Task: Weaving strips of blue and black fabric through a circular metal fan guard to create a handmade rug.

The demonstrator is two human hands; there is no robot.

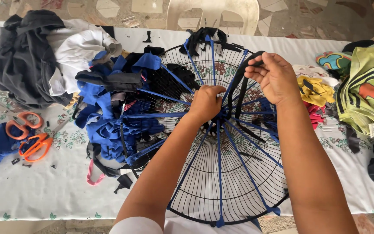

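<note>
left hand (205,103) clenched on hub of round black wire fan guard (221,182) at table centre — right hand (273,77) at 1 o'clock pinching black fabric strip (240,84); orange-handled scissors (27,134) at 9 o'clock.

The left hand (206,103) presses the hub of a wire fan guard (221,182); the right hand (274,78) pinches a black strip (239,93) above it.

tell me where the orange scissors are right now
In the head view the orange scissors lie at the table's left side, beside the blue cloth pile, far from both hands.
</note>
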